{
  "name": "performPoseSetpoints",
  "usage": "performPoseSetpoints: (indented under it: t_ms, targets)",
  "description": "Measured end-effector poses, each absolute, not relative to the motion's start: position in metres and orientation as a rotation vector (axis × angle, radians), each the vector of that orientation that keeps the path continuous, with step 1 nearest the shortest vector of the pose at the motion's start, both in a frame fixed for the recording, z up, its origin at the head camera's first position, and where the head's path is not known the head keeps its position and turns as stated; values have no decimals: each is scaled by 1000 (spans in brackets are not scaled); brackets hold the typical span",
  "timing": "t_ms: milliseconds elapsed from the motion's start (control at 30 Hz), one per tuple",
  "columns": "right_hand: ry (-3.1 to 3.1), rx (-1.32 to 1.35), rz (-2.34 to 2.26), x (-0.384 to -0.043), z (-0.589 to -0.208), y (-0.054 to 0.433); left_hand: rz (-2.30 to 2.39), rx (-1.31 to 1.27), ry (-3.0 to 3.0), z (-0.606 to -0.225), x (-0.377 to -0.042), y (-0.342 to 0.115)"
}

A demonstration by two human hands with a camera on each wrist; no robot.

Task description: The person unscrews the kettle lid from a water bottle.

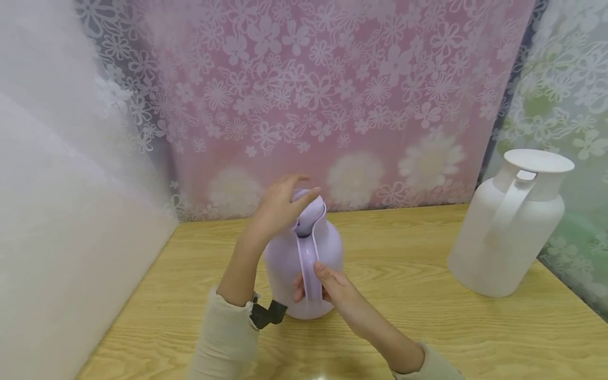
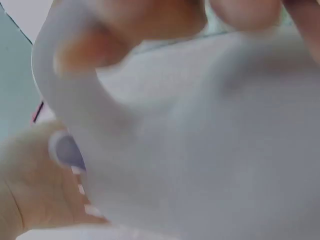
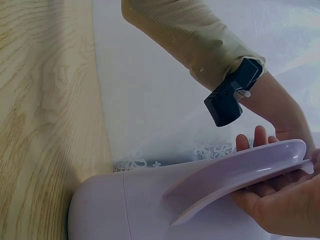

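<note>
A lilac thermos jug [image 1: 331, 240] stands upright on the wooden table, its handle facing me. My left hand [image 1: 281, 207] reaches over the lid [image 1: 312, 212], with the thumb across its near side and the other fingers around the far side, partly hidden. Lower down, my right hand [image 1: 338, 284] holds the handle [image 3: 240, 167]; its thumb lies along the right of the grip and the fingertips come through on the left. In the left wrist view the pale jug body [image 2: 210, 165] fills much of the picture, blurred, with fingers [image 2: 150, 20] at the top.
A white jug [image 1: 510, 237] with a flat top and a handle stands at the right of the table [image 1: 404, 338]. Behind is a pink floral curtain [image 1: 332, 89], and a white wall [image 1: 71, 211] borders the left side. A black wrist device [image 3: 232, 95] sits at my left sleeve.
</note>
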State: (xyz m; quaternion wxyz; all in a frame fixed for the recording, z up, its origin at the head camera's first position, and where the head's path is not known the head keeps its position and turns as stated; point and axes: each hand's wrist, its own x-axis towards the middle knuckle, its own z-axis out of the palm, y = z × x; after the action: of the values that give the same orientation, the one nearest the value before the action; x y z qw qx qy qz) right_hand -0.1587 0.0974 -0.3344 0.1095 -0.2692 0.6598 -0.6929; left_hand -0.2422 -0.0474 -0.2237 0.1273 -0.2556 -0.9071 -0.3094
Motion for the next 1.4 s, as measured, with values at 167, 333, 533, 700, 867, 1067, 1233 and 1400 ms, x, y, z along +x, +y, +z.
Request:
performPoseSetpoints:
  t_ms: [167,333,533,700,867,1067,1233,1400]
  targets:
    - [1931,-799,-2034,-159,-335,97,-697,-941,-2665,-228,-247,-50]
    - [1917,-785,-2040,-159,-334,97,-493,-863,-2736,-231,-245,-42]
    - [1904,-771,-2041,-160,-334,98,-357,-659,-2797,-231,-239,-28]
    - [1905,-753,-2046,-160,-333,98,-277,-414,-2833,-231,-236,-9]
    - [1909,-753,-2043,-160,-333,97,-346,-266,-2797,-231,-234,1]
    - [1905,-761,-2044,-160,-334,98,-703,-381,-2662,-232,-233,-10]
    - [1910,-761,-2050,-159,-334,99,-928,-742,-2505,-231,-241,-34]
    - [1921,-783,-2049,-158,-334,99,-904,-1092,-2427,-235,-254,-63]
